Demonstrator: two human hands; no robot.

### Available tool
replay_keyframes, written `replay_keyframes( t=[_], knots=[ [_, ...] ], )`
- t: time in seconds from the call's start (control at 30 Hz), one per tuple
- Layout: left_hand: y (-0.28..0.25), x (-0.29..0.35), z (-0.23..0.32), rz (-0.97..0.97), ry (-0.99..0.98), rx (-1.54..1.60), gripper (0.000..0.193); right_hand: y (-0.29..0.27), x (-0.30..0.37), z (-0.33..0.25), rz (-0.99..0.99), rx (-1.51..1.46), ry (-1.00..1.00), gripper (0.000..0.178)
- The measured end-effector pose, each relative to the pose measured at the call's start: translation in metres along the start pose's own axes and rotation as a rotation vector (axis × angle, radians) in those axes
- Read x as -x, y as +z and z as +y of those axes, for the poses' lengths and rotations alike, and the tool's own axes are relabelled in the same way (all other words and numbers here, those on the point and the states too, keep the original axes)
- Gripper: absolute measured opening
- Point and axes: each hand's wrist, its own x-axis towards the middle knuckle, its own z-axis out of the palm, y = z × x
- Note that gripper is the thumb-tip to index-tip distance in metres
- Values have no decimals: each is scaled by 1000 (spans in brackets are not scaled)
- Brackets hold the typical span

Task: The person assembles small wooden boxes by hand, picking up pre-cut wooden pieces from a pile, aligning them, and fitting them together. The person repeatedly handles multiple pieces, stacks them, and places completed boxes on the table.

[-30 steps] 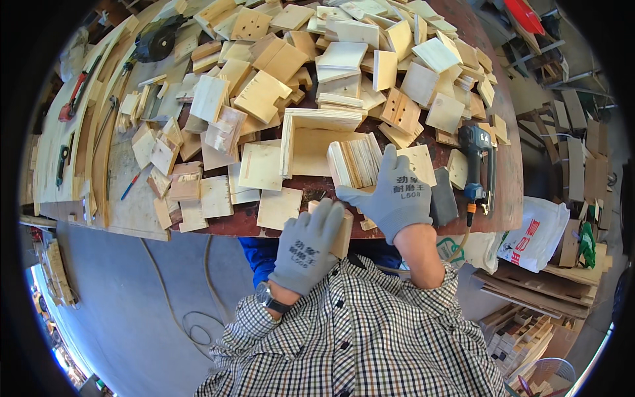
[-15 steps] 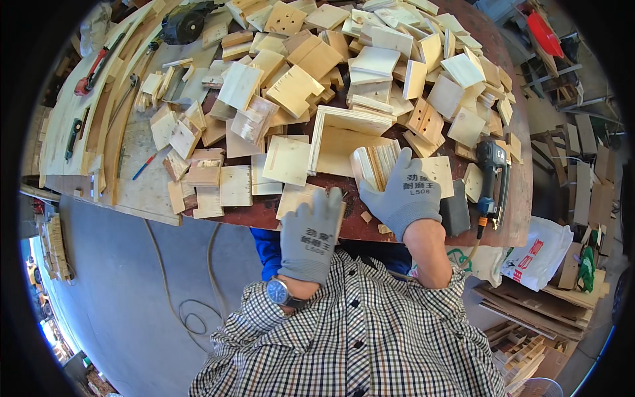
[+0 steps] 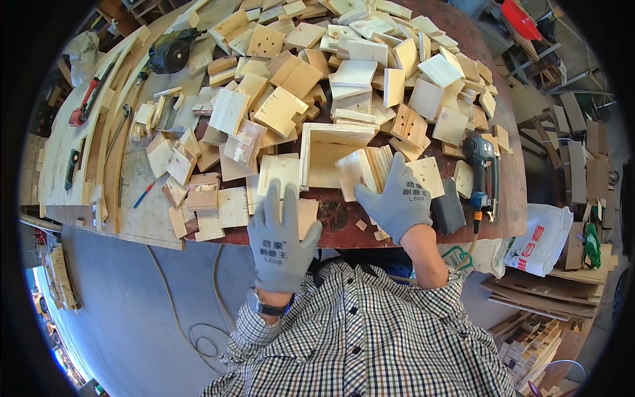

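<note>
My right hand (image 3: pixel 399 198), in a grey work glove, is closed around a small stack of wood blocks (image 3: pixel 356 175), thumb at the near side and fingers behind. This stack stands in front of an open-fronted plywood corner piece (image 3: pixel 323 161). Also gloved, my left hand (image 3: pixel 280 239) is open with fingers stretched forward. Its fingertips reach the near edge of a pale square board (image 3: pixel 278 171); whether they touch it I cannot tell. Partly behind that hand lies another small wood block (image 3: pixel 307 216).
A large heap of wood offcuts (image 3: pixel 291 79) covers the table's far side. At the right are a nail gun (image 3: pixel 481 173) with its hose and a dark grey block (image 3: pixel 449 208). A red-handled tool (image 3: pixel 81 112), a utility knife (image 3: pixel 71 169) and a pencil (image 3: pixel 144 194) lie left.
My left hand has moved left and its fingers have spread out toward the square board. My right hand keeps its grip on the stack. The whole view has shifted slightly.
</note>
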Motion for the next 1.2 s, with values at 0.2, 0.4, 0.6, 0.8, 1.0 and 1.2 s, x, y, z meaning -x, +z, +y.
replay_keyframes(
  t=[0.2, 0.4, 0.6, 0.8, 1.0, 1.2],
  knots=[
    [22, -70, -24, -26, 195, 456, 89, 47, -19, -6, -307, -1286, 61, 60],
    [46, -68, -25, -70, 207, 413, 90, 58, -26, -13, -397, -1381, 82, 54],
    [57, -71, -23, -51, 233, 216, 84, 57, -29, -13, -23, -485, -52, 69],
    [63, -75, -20, -35, 187, 100, 72, 76, -35, -5, -71, -674, -152, 70],
    [60, -83, -25, 57, 223, 228, 65, 86, -36, 11, -73, -449, -315, 79],
    [33, -110, -42, -205, 329, 320, 82, 99, -53, 25, -29, -454, -308, 84]
  ],
)
